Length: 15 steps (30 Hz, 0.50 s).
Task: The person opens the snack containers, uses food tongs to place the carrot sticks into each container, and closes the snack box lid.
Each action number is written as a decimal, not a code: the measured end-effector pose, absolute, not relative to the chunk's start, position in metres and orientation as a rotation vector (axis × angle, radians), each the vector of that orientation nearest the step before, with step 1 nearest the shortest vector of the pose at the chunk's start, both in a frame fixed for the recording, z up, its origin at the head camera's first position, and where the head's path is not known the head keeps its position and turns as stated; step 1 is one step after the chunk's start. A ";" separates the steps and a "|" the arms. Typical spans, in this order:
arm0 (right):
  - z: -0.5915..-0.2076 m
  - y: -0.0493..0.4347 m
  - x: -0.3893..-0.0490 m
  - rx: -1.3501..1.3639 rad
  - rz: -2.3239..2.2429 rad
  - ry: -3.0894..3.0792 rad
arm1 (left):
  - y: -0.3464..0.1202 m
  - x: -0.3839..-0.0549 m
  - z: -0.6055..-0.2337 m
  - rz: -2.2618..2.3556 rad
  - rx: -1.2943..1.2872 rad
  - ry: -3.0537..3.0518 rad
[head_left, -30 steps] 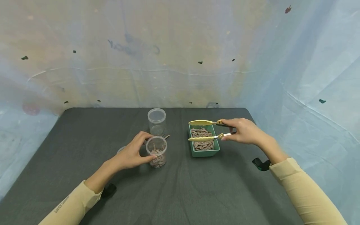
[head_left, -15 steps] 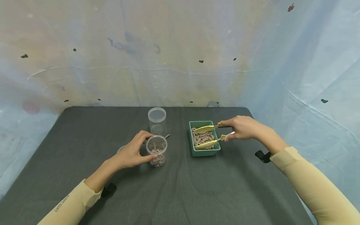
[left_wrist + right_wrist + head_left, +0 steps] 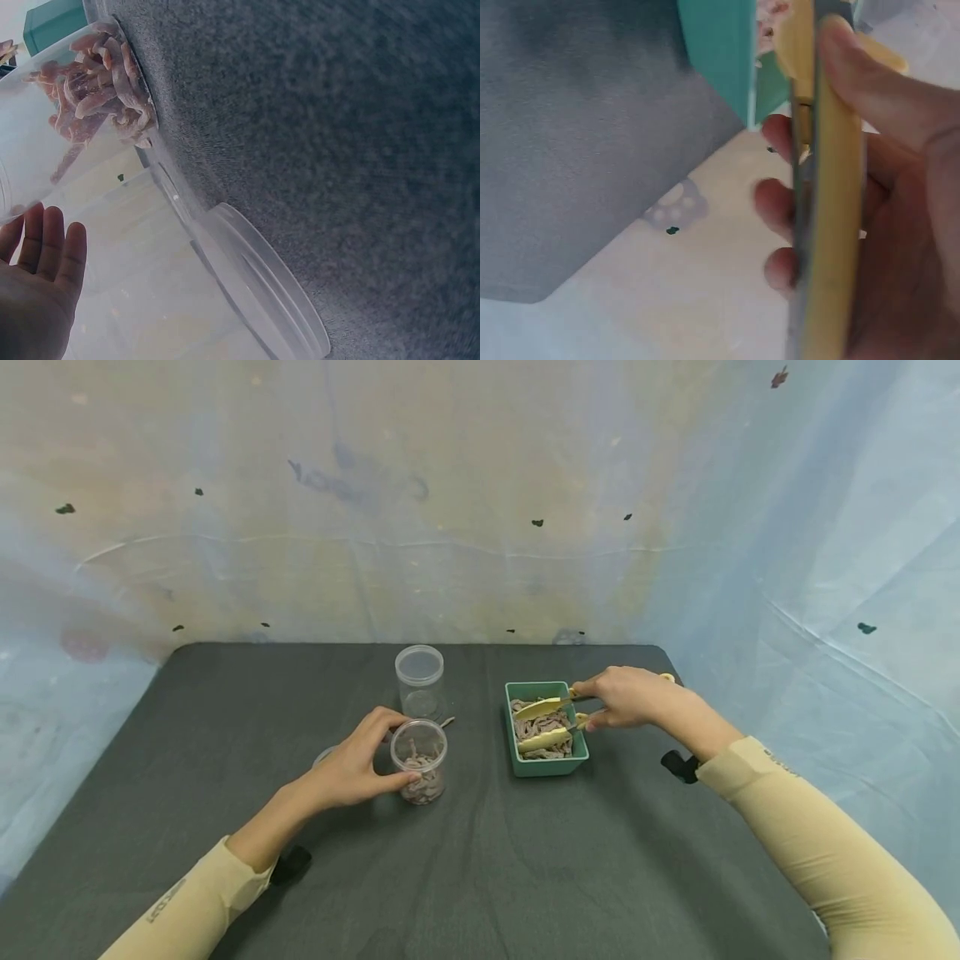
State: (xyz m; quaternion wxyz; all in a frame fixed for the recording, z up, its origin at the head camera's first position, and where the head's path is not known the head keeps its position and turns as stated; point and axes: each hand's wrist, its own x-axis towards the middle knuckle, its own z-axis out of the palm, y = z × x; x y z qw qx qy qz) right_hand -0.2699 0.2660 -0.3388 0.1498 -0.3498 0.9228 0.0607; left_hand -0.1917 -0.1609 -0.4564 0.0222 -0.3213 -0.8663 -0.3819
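My left hand [image 3: 358,764] holds a clear plastic jar [image 3: 417,739] upright on the table, thumb and fingers around its sides. Brownish-pink strips [image 3: 101,86], several of them, lie in the bottom of that jar. To the right stands a green rectangular box [image 3: 550,768] filled with similar strips [image 3: 542,727]. Yellow-tipped tongs [image 3: 543,740] are gripped by my right hand [image 3: 628,697] from the box's right side. Their two tips are spread apart and reach down into the strips. In the right wrist view, thumb and fingers wrap the tongs' handles [image 3: 832,225].
A second clear jar [image 3: 420,681] with its lid on stands behind the held one. One loose strip [image 3: 447,722] lies on the dark tablecloth [image 3: 480,877] beside it. A clear lid [image 3: 262,281] rests on the cloth by my left hand. A pale plastic sheet [image 3: 450,585] hangs behind the table.
My right hand has moved left and lowered the tongs from above the box into the strips; their tips have drawn somewhat closer together. The left hand and its jar have stayed put.
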 end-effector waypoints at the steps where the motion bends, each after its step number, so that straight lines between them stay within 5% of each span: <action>1: -0.339 0.265 -0.269 -1.018 0.194 2.652 | -0.161 -0.192 -0.456 -1.180 -0.995 -2.684; 15: -0.344 0.268 -0.259 -1.185 0.240 2.768 | -0.161 -0.192 -0.456 -1.180 -0.991 -2.696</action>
